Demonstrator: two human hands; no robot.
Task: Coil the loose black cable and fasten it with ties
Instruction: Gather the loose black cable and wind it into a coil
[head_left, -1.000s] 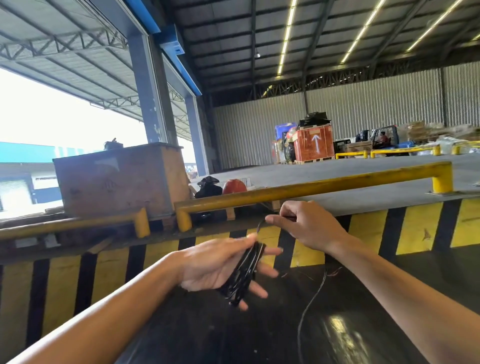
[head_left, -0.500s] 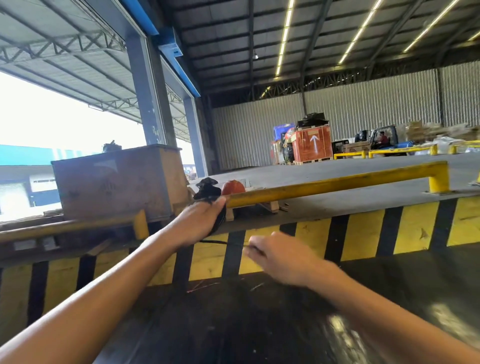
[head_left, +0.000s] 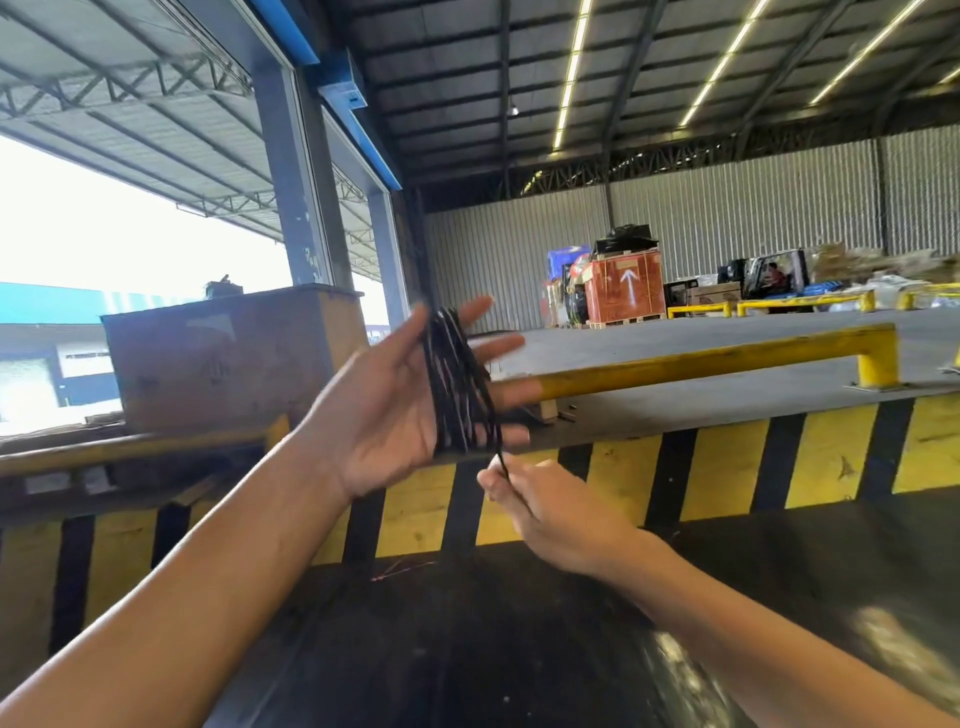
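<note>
The black cable (head_left: 457, 382) is wound in several loops around my left hand (head_left: 387, 415), which is raised at centre frame with the palm facing me and the fingers spread. The loops cross the fingers from top to bottom. A short free strand drops from the bottom of the coil to my right hand (head_left: 540, 506), just below and to the right, which pinches that strand between its fingertips. No ties are visible.
A yellow-and-black striped dock edge (head_left: 727, 462) runs across in front of me, topped by a yellow guard rail (head_left: 717, 358). A rusty metal box (head_left: 223, 358) stands at the left. The dark glossy floor (head_left: 467, 649) lies below. Crates and a forklift sit far back.
My left hand has turned palm-up and opened its fingers, showing the coil. My right hand has moved from left of centre to just beneath the coil, still holding the strand.
</note>
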